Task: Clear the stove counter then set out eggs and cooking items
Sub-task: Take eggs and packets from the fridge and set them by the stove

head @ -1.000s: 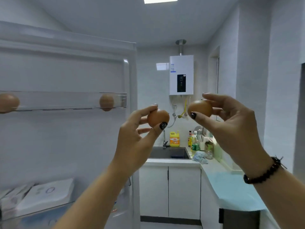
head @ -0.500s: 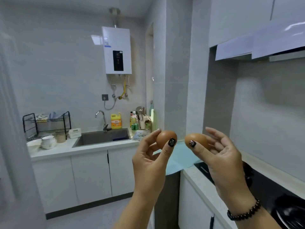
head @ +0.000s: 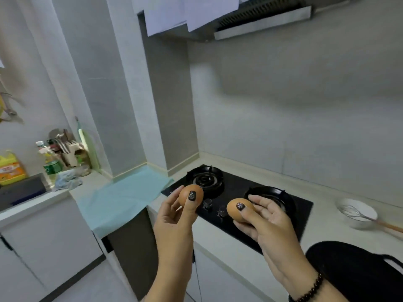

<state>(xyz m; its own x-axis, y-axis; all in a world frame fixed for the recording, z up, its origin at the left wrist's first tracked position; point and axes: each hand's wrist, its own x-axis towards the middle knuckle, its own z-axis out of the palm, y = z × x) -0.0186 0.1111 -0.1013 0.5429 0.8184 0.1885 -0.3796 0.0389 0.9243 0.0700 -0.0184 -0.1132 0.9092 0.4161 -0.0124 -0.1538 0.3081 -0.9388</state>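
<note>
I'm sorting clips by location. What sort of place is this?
A home kitchen, most likely: a black gas hob set in the counter, a range hood above it, and a bowl with a whisk nearby.

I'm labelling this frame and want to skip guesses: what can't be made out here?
Head view only:
- Right burner: partly hidden behind the right hand and its egg.
- Whisk in the white bowl: handle cut off by the right edge.
- Yellow bottle: blurred label, cropped at the left edge.
- Black object, lower right: cut off, unidentifiable.
</note>
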